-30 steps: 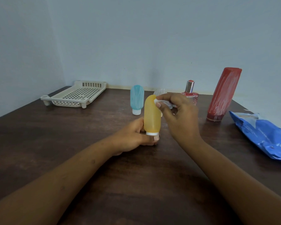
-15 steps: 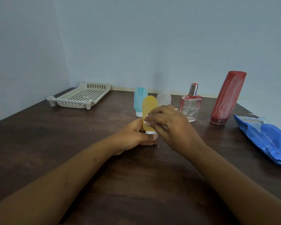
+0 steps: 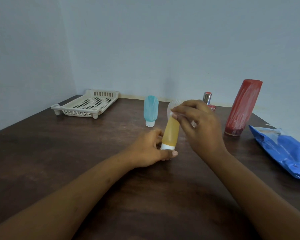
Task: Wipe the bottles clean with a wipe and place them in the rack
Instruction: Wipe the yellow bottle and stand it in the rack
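Note:
An orange squeeze bottle stands on its white cap at the table's middle. My left hand grips it low, around the cap. My right hand pinches a small white wipe against the bottle's top end. A blue squeeze bottle stands on its cap behind. A clear bottle and a perfume bottle show partly behind my right hand. A tall red bottle stands at the right. The cream perforated rack sits at the far left with nothing in it.
A blue wipes pack lies at the table's right edge. The dark wooden table meets pale walls at the back and left. Bare tabletop lies between the rack and the bottles.
My right hand with the wipe slid down the orange bottle toward the cap, then back up to its top. My left hand kept its grip at the cap.

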### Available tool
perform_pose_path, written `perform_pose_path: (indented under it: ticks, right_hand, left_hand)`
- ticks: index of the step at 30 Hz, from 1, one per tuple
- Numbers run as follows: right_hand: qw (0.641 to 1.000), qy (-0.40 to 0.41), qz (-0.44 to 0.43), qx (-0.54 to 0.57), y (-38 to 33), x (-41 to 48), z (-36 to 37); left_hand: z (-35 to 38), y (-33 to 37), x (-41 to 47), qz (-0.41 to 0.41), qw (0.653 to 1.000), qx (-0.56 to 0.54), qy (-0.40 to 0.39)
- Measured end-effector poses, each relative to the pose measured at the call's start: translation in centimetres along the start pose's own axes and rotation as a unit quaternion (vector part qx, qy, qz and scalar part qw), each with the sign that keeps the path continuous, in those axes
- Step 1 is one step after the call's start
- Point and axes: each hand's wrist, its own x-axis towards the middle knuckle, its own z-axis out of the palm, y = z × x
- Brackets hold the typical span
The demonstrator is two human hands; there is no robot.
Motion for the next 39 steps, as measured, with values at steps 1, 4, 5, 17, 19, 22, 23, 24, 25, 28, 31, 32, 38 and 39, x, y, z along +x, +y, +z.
perform_pose_path:
  ticks: [1, 4, 5, 17, 19, 22, 23, 24, 25, 28, 31, 32, 38, 39]
  right_hand:
    - [1.0, -0.003, -0.005, -0.009, 0.0, 0.0, 0.0]
    - [0.999, -0.027, -0.026, -0.011, -0.2, -0.3, 0.2]
    - [0.998, -0.042, -0.035, -0.012, -0.3, -0.3, 0.3]
    - [0.96, -0.237, -0.147, -0.021, -1.7, -1.2, 1.6]
    - [0.96, -0.234, -0.155, -0.022, -1.7, -1.2, 1.4]
    - [0.966, -0.212, -0.149, -0.03, -1.5, -1.2, 1.1]
    - [0.969, -0.198, -0.145, -0.038, -1.3, -1.1, 1.0]
    - [0.972, -0.183, -0.142, -0.05, -1.2, -1.1, 1.0]
    - [0.974, -0.168, -0.138, -0.065, -1.0, -1.0, 0.9]
    - [0.986, -0.107, -0.1, -0.078, -0.4, -0.6, 0.7]
    - [0.998, -0.047, -0.024, -0.035, 0.2, -0.2, 0.3]
    - [0.999, -0.034, -0.004, -0.024, 0.3, -0.2, 0.2]
    - [0.991, 0.017, 0.125, 0.046, 0.7, 0.1, 0.1]
    - [0.987, 0.02, 0.148, 0.065, 0.9, 0.0, 0.2]
  left_hand:
    - [0.0, 0.0, 0.0, -0.001, 1.0, 0.005, 0.003]
    - [0.0, 0.0, 0.1, -0.008, 0.999, 0.027, 0.018]
    - [0.0, 0.0, 0.1, -0.01, 0.999, 0.03, 0.028]
    - [-1.2, -0.7, 0.4, -0.044, 0.993, 0.038, 0.104]
    - [-1.2, -0.7, 0.5, -0.043, 0.993, 0.04, 0.103]
    - [-1.0, -0.8, 0.4, -0.026, 0.993, 0.05, 0.103]
    - [-1.0, -0.7, 0.4, -0.013, 0.993, 0.061, 0.101]
    - [-0.9, -0.6, 0.4, -0.003, 0.992, 0.073, 0.099]
    - [-0.8, -0.5, 0.3, 0.002, 0.992, 0.077, 0.097]
    - [-0.5, -0.3, 0.3, -0.005, 0.996, 0.05, 0.08]
    - [-0.4, -0.2, 0.2, -0.018, 0.997, 0.046, 0.059]
    - [-0.4, -0.2, 0.2, -0.021, 0.997, 0.043, 0.054]
    - [-0.3, 0.3, 0.0, -0.026, 0.999, 0.02, 0.021]
    - [-0.2, 0.3, 0.0, -0.026, 0.999, 0.012, 0.017]
